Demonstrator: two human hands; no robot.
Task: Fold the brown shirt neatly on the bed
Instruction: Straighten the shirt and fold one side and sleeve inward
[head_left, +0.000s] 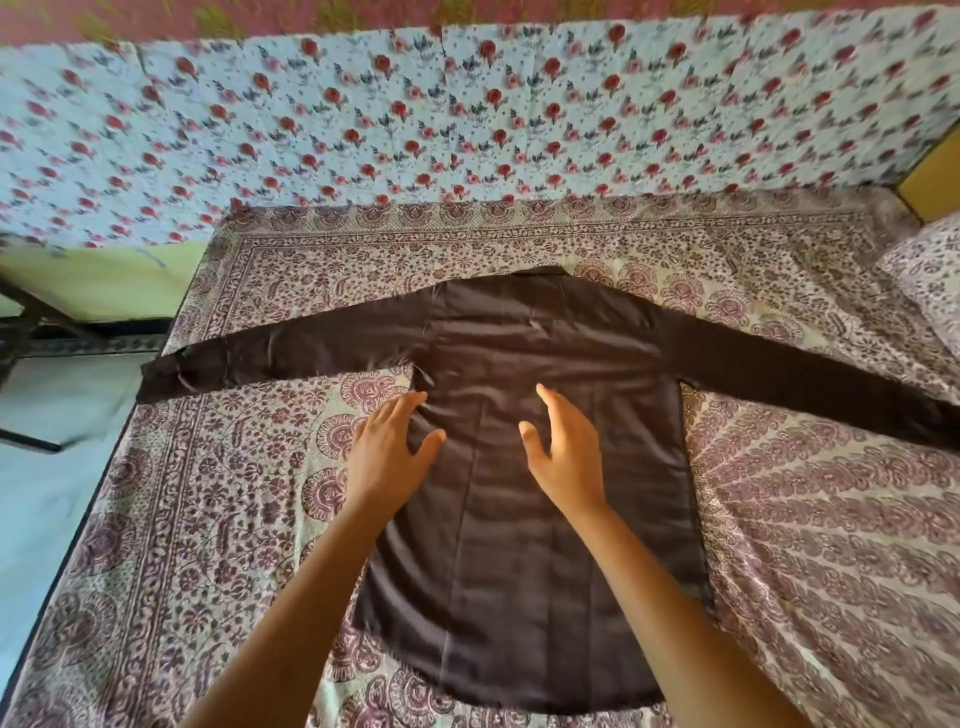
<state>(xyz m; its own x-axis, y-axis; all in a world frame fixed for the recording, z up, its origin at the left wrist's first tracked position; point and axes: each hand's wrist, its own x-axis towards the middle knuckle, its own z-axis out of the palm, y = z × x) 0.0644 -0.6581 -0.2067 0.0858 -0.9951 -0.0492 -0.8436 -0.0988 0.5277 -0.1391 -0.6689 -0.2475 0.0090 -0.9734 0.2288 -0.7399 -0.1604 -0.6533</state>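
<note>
The brown shirt (524, 343) lies flat and spread out on the bed (218, 519), collar at the far side, hem towards me. Its two long sleeves stretch out to the left and right. My left hand (387, 452) lies with straight fingers on the shirt's left edge, just below the left armpit. My right hand (563, 452) is over the middle of the shirt with fingers extended and thumb apart; whether it touches the cloth I cannot tell. Neither hand holds anything.
A patterned maroon-and-cream bedsheet covers the bed. A pillow (930, 280) in the same print sits at the far right. A rose-print cloth (467, 114) hangs along the wall behind. The bed's left edge drops to the floor (47, 441); the left sleeve cuff reaches that edge.
</note>
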